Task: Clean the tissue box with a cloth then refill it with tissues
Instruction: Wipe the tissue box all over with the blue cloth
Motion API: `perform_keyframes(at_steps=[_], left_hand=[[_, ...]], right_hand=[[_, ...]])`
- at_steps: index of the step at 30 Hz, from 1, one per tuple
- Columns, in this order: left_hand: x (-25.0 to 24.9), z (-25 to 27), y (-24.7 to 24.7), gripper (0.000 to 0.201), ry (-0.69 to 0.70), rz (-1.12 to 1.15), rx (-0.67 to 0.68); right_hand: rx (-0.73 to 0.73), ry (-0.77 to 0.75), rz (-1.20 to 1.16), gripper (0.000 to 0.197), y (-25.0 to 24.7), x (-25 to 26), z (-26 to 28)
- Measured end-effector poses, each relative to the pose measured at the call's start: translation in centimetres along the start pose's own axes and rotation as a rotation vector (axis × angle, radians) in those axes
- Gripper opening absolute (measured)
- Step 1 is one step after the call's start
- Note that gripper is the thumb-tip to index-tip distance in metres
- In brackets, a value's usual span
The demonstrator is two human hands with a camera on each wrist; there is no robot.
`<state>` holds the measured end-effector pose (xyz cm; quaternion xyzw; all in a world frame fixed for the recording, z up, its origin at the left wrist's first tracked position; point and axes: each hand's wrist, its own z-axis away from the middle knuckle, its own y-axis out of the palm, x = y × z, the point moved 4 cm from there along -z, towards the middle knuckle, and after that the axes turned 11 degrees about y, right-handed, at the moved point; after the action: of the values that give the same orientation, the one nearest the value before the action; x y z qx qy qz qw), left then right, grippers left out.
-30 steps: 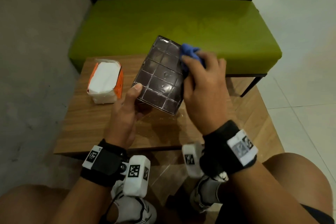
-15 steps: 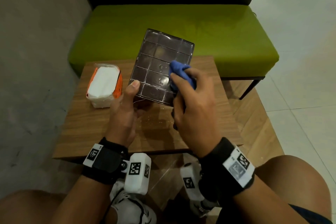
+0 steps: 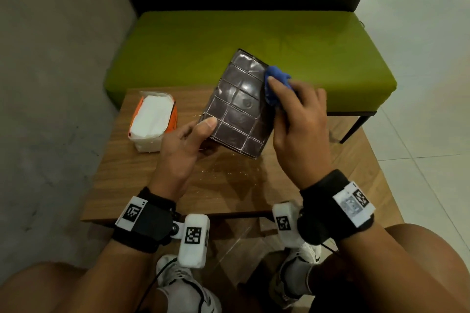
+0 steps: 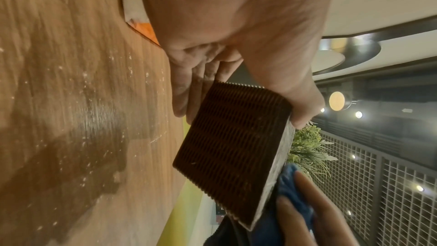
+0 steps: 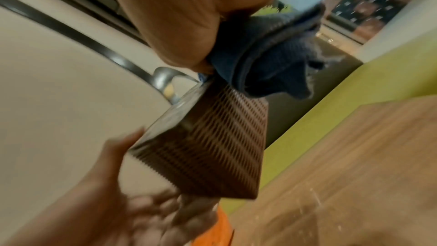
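Observation:
My left hand (image 3: 188, 140) grips the dark brown tissue box (image 3: 236, 107) by its near left corner and holds it tilted above the wooden table (image 3: 157, 180), thumb on its glossy gridded face. Ribbed sides of the tissue box (image 4: 231, 149) show in both wrist views, as on the tissue box (image 5: 208, 147). My right hand (image 3: 297, 119) holds a bunched blue cloth (image 3: 276, 84) and presses it on the box's far right edge. The cloth (image 5: 267, 59) hangs over that edge. A pack of white tissues (image 3: 152, 119) in an orange wrapper lies on the table's left.
A green bench seat (image 3: 241, 40) with a dark backrest stands just behind the table. A grey wall runs along the left and pale floor tiles lie to the right. White specks are scattered over the table in front of me (image 4: 94, 91). My knees and shoes sit below the table edge.
The right hand slid the cloth from the middle of the box's face up to its far right edge. The box tilted and shifted slightly in the left hand's grip.

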<state>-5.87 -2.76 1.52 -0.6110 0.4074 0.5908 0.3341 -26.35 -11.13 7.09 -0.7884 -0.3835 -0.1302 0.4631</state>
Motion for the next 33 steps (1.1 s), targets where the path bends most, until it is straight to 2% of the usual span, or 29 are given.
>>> perform_keyframes(at_steps=[2, 4, 5, 8, 9, 10, 12, 14, 16, 20, 22, 24, 28, 31, 33], left_hand=[[-0.1, -0.1, 0.2, 0.046, -0.01, -0.008, 0.006], [-0.1, -0.2, 0.4, 0.051, -0.024, -0.009, 0.017], [0.0, -0.2, 0.4, 0.054, -0.028, -0.007, 0.018], [0.7, 0.1, 0.7, 0.055, -0.034, 0.004, 0.038], [0.9, 0.2, 1.0, 0.057, -0.04, 0.008, 0.04], [1.1, 0.3, 1.2, 0.062, -0.046, 0.017, 0.035], [1.3, 0.3, 1.3, 0.07, -0.051, 0.041, 0.01], [1.3, 0.3, 0.9, 0.07, -0.039, 0.053, -0.026], [1.3, 0.5, 0.7, 0.066, -0.037, 0.071, -0.051], [1.4, 1.0, 0.8, 0.053, -0.049, 0.127, -0.051], [1.6, 0.9, 1.1, 0.047, -0.081, 0.165, -0.022], [2.0, 0.7, 1.1, 0.051, -0.124, 0.19, 0.029], [2.3, 0.1, 0.7, 0.063, -0.192, 0.148, 0.19], [1.8, -0.3, 0.2, 0.078, -0.239, 0.147, 0.199], [1.2, -0.8, 0.3, 0.074, -0.253, 0.13, 0.238]], right_hand=[[0.076, -0.123, -0.008, 0.04, 0.5, 2.0, 1.5], [0.157, -0.246, -0.025, 0.043, 0.8, 2.8, 2.5], [0.154, -0.244, -0.024, 0.042, 0.9, 2.3, 1.8], [0.035, -0.044, -0.036, 0.033, 1.0, 0.6, -1.0], [0.016, -0.021, -0.043, 0.033, 1.2, 1.0, -1.3], [0.018, -0.054, -0.044, 0.032, 1.6, 2.1, -1.1], [0.105, -0.231, -0.046, 0.028, 2.5, 4.5, 0.3], [0.195, -0.334, -0.03, 0.031, 2.6, 4.7, 0.8], [0.128, -0.258, -0.026, 0.033, 2.1, 2.8, -0.6], [-0.079, 0.101, -0.204, 0.037, 0.7, -0.8, -1.8], [-0.083, 0.2, -0.355, 0.038, 0.7, -1.2, -1.1], [-0.069, 0.261, -0.474, 0.039, 0.7, -1.4, -0.8], [0.022, 0.292, -0.529, 0.039, 0.4, -2.2, -1.7], [0.12, 0.21, -0.457, 0.039, 0.1, -2.3, -2.4], [0.205, 0.141, -0.46, 0.04, 0.1, -2.2, -2.8]])
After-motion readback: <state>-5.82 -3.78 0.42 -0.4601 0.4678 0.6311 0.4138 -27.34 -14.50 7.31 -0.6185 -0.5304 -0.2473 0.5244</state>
